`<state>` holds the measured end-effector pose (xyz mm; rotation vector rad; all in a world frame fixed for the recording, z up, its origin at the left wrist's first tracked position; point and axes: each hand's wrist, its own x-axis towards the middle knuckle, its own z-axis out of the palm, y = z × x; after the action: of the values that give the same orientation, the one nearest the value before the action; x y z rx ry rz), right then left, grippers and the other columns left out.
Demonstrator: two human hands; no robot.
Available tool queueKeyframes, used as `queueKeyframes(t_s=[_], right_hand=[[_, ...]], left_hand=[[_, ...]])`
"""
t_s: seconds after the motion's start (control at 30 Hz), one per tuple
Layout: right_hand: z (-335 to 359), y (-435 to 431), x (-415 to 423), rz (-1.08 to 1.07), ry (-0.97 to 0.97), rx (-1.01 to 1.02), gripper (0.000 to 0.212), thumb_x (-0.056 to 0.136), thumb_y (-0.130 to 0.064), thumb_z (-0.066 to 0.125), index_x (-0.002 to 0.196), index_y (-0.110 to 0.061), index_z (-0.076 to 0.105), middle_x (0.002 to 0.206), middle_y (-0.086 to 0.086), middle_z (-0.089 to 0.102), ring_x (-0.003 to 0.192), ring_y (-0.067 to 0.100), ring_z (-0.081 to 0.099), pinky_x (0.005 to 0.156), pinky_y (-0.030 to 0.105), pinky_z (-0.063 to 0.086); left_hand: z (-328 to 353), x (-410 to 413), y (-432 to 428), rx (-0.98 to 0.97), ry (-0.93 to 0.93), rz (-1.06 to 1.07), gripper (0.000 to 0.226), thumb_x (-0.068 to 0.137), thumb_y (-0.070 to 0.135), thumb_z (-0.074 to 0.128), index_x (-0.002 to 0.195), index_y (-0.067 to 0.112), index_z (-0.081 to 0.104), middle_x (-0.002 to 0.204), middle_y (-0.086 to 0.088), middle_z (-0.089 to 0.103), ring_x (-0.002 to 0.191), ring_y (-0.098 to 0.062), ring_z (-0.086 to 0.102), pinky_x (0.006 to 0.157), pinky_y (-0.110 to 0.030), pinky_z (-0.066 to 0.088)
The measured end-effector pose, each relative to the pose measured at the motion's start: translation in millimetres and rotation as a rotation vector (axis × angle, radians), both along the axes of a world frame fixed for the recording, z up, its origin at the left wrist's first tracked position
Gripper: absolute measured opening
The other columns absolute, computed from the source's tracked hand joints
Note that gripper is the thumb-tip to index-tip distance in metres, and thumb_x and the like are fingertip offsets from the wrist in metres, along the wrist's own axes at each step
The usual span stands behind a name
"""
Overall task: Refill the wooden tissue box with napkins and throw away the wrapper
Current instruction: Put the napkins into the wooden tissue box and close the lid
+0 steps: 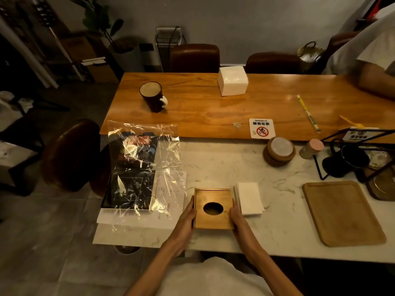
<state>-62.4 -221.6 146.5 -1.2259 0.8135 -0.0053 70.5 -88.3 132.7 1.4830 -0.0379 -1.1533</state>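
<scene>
The wooden tissue box (213, 208) sits near the bench's (224, 163) front edge, round opening up. The left hand (188, 214) and right hand (235, 212) press flat against its 2 sides, fingers together. A napkin stack (249, 198) lies just beside it; the clear wrapper (147, 167) overhangs the left edge and could slide off if the box bumps it.

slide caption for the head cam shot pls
Both hands, left and right, grip the wooden tissue box beside a napkin stack.
</scene>
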Motion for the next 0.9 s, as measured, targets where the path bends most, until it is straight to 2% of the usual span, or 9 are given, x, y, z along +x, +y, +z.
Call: queueKeyframes(t_s=[0.07,0.17,0.23,0.33,0.4,0.5,0.63,0.77,0.9], right_hand=[[2.2,1.1,-3.4,0.086,0.021,-0.217,0.059,0.091,-0.058,0.049,0.143,-0.057,0.02,0.157,-0.017,0.026,0.141,0.002,0.031,0.114,0.028,0.028],[-5.8,2.3,-13.7,0.396,0.104,-0.955,0.086,0.085,-0.05,0.066,0.153,-0.037,0.017,0.163,-0.003,0.008,0.149,0.013,0.011,0.115,0.03,0.028],[-5.2,0.8,-12.3,0.576,0.077,-1.309,0.074,0.079,-0.034,0.074,0.145,-0.03,0.04,0.155,0.009,0.034,0.144,0.027,0.03,0.11,0.041,0.041],[2.1,-8.7,-8.8,0.595,0.016,-1.447,0.048,0.079,-0.021,0.077,0.125,-0.02,0.063,0.134,0.008,0.061,0.125,0.031,0.056,0.097,0.045,0.052],[11.7,-18.5,-9.5,0.627,-0.005,-1.442,0.04,0.084,-0.032,0.072,0.122,-0.021,0.064,0.134,0.004,0.062,0.126,0.027,0.057,0.099,0.04,0.052],[34.7,-44.0,3.6,0.578,0.027,-1.161,0.035,0.093,-0.048,0.051,0.122,-0.031,0.059,0.129,-0.006,0.064,0.117,0.016,0.06,0.094,0.03,0.049],[41.6,-79.0,64.5,0.267,0.085,-0.791,0.024,0.091,-0.039,0.062,0.113,-0.033,0.055,0.102,-0.01,0.065,0.086,0.008,0.063,0.069,0.021,0.051],[18.8,-89.1,95.3,0.163,0.08,-0.585,0.037,0.091,-0.037,0.064,0.122,-0.025,0.05,0.108,0.001,0.064,0.085,0.007,0.059,0.063,0.018,0.049],[11.6,-121.6,74.5,0.314,-0.011,-0.648,0.042,0.094,-0.036,0.06,0.133,-0.026,0.051,0.113,-0.006,0.064,0.106,0.014,0.062,0.086,0.029,0.052]], left_hand=[[-2.1,1.9,1.6,0.021,-0.035,0.004,0.049,0.105,0.026,0.038,0.153,0.028,0.027,0.156,0.002,0.036,0.142,-0.017,0.037,0.118,-0.044,0.032],[-5.2,2.8,4.9,0.04,-0.073,-0.011,0.049,0.104,0.023,0.04,0.152,0.028,0.03,0.155,0.001,0.038,0.141,-0.019,0.039,0.116,-0.043,0.035],[-6.6,3.1,7.1,0.043,-0.089,-0.013,0.048,0.104,0.021,0.04,0.151,0.027,0.031,0.153,0.001,0.039,0.139,-0.019,0.04,0.114,-0.04,0.038],[-6.6,4.7,7.7,0.047,-0.129,-0.006,0.047,0.104,0.017,0.04,0.15,0.022,0.032,0.153,-0.004,0.04,0.139,-0.02,0.04,0.116,-0.042,0.036],[-5.5,5.1,7.7,0.045,-0.147,-0.006,0.047,0.104,0.017,0.04,0.15,0.023,0.031,0.151,-0.005,0.042,0.137,-0.021,0.043,0.115,-0.043,0.036],[-7.1,5.2,8.1,0.026,-0.189,-0.043,0.045,0.104,0.02,0.039,0.148,0.029,0.032,0.15,-0.002,0.042,0.137,-0.019,0.042,0.115,-0.044,0.036],[-8.2,5.4,7.4,0.052,-0.213,-0.062,0.045,0.105,0.022,0.037,0.149,0.032,0.031,0.155,-0.001,0.036,0.141,-0.02,0.036,0.115,-0.049,0.036],[1.6,5.0,2.3,0.075,-0.215,-0.043,0.045,0.105,0.017,0.037,0.146,0.033,0.031,0.154,-0.003,0.037,0.141,-0.021,0.036,0.116,-0.048,0.033],[23.9,-30.1,-13.3,0.363,-0.683,0.169,0.039,0.103,0.013,0.042,0.141,0.024,0.045,0.139,0.007,0.049,0.13,-0.01,0.046,0.109,-0.03,0.04]])
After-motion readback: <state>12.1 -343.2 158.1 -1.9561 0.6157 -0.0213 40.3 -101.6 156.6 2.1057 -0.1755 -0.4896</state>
